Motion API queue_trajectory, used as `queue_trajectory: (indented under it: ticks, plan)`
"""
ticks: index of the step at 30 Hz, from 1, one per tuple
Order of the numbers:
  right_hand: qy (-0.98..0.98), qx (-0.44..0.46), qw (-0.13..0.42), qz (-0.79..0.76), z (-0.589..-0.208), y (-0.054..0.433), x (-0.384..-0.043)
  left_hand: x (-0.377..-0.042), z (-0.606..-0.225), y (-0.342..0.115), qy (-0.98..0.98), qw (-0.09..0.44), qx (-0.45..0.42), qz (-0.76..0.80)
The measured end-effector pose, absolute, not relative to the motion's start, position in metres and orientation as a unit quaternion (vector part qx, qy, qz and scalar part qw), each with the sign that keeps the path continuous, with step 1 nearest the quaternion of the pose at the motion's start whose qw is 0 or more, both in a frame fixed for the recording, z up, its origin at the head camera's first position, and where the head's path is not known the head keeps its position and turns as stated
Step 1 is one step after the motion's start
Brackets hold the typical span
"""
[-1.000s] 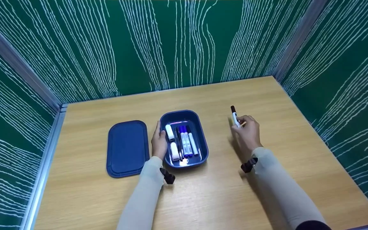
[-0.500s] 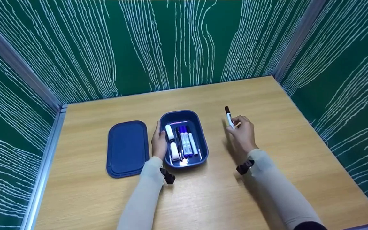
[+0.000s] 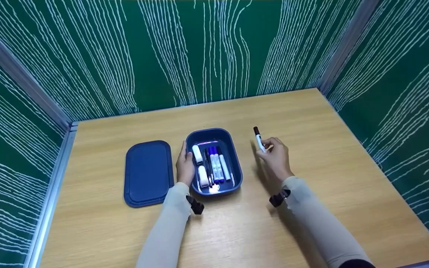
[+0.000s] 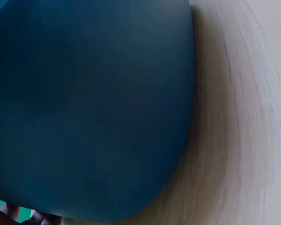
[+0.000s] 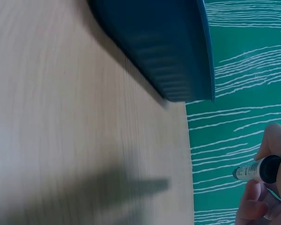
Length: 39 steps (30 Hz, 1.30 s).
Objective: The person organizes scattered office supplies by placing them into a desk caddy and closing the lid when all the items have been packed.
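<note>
A deep blue box [image 3: 237, 163] stands uncovered on the table. Inside lie two white blocks [image 3: 203, 176], several markers [image 3: 216, 164] with purple or dark caps, and a slim dark pen [image 3: 207, 167]. My left hand [image 3: 185, 167] holds the box's left side, fingers along the outer wall and thumb at the rim. To the right of the box, my right hand [image 3: 276, 158] pinches a white marker [image 3: 260, 142] with a dark cap between thumb and fingers, its cap end pointing away from me. In the right wrist view the same marker [image 5: 250, 170] shows raised off the table.
The blue lid [image 3: 148, 173] lies flat on the wooden table [image 3: 237, 234], left of the box. Green panels [image 3: 222, 48] with white wavy lines stand along the back and both sides, joined by metal posts [image 3: 348, 44].
My right hand has moved left toward the box, carrying the marker with it. My left hand, the box and its lid have stayed where they were.
</note>
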State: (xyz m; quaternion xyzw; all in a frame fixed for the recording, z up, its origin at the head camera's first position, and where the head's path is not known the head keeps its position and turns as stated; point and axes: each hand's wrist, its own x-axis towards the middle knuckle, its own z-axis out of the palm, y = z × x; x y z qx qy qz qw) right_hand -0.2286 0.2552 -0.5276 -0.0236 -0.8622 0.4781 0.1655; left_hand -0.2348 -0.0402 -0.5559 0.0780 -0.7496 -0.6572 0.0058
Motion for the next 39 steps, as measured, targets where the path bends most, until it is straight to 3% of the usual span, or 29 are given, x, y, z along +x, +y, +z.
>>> queue_trajectory:
  ticks: [7,23,39]
  plan:
    - [-0.860,-0.029,0.154,0.486,-0.528,0.246,-0.228,-0.234,-0.556,-0.040,-0.752,-0.002,0.077,-0.655]
    - [-0.850,-0.010,0.185,0.493,-0.531,0.221,-0.228,-0.235,-0.557,-0.041,-0.740,0.004,0.072,-0.669]
    - [-0.855,-0.005,0.154,0.496,-0.530,0.199,-0.227,-0.235,-0.557,-0.041,-0.748,-0.006,0.080,-0.659]
